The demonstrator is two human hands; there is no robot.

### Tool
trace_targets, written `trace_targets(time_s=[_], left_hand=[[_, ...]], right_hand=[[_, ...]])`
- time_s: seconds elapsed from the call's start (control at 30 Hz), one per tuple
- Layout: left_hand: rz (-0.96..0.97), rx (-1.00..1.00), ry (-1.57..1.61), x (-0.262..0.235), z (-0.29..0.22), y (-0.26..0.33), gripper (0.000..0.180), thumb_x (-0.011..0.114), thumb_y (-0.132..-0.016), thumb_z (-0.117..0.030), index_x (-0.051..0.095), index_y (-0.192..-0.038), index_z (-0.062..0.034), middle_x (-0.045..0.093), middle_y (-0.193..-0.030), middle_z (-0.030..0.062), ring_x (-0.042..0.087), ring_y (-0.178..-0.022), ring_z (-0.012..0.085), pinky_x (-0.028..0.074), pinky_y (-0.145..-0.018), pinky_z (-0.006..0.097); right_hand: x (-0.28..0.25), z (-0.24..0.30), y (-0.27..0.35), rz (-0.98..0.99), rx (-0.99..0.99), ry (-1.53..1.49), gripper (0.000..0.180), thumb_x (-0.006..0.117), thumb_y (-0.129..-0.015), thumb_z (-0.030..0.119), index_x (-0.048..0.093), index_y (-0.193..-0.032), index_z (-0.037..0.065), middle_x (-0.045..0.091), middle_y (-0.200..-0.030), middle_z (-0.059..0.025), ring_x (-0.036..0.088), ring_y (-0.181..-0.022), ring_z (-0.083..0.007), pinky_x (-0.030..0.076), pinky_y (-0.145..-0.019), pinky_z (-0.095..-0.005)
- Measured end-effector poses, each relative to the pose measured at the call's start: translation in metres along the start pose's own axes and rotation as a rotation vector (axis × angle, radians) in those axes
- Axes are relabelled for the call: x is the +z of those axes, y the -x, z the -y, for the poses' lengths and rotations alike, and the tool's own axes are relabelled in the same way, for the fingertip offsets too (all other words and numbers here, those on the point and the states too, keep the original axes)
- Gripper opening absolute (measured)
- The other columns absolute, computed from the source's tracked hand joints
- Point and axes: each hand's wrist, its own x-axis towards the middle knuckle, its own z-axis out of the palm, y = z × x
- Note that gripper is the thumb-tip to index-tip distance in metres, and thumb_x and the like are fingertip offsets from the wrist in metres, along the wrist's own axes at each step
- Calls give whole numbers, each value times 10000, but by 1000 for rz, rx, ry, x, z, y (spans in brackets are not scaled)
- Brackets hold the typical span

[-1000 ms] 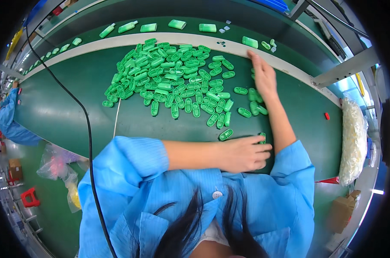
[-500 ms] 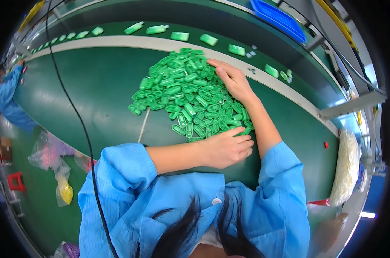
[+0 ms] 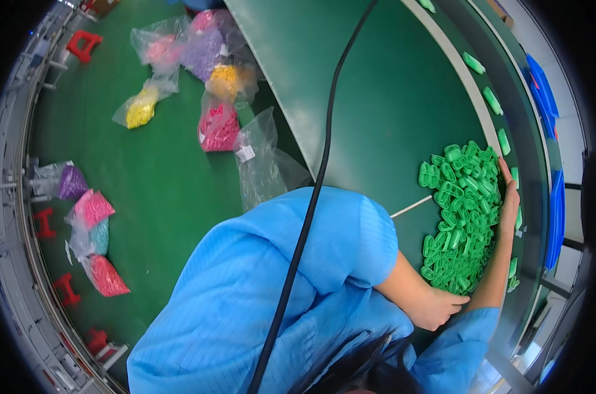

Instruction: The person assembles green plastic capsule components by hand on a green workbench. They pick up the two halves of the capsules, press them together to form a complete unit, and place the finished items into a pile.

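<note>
A heap of small green oval plastic shells (image 3: 463, 213) lies on the green table (image 3: 377, 111) at the right of the view. Many of them are hollow, with raised rims. My right hand (image 3: 509, 197) lies along the heap's far right side, fingers stretched out and touching its edge. At the near end, my left hand (image 3: 440, 308) rests against the lowest shells, its fingers loosely bent and pointing right. Neither hand visibly grips a shell. Between my two arms the heap is bordered on its near and right sides.
Beyond a pale rail, green containers (image 3: 492, 101) stand in a row on a strip. Blue trays (image 3: 555, 220) sit farther right. A black cable (image 3: 324, 144) hangs across the view. On the floor are bags of coloured pieces (image 3: 219, 125) and red stools (image 3: 84, 46).
The view has swung to the left, bringing the floor and its bags into sight and shifting the heap rightward. Both hands stay against the heap's edges.
</note>
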Motion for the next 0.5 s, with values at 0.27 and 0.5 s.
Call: trace_targets(time_s=[0.27,0.5], left_hand=[[24,-60,-129,3,3,-3,309,448,-840,-264,693,-995,-159,657,-1022,55,496,-1135,372,112,-1034,656],[-65,42,-186,-25,-6,10,309,473,-846,-261,685,-1006,-104,632,-1095,88,465,-1169,367,156,-1044,641]], right_hand=[[7,10,-10,61,-131,141,584,251,-983,422,476,-1282,-27,457,-1342,-149,379,-1282,-255,219,-1092,-361],[-28,35,67,-349,126,183,666,191,-967,509,439,-1323,3,431,-1371,-130,360,-1295,-252,231,-1087,-380]])
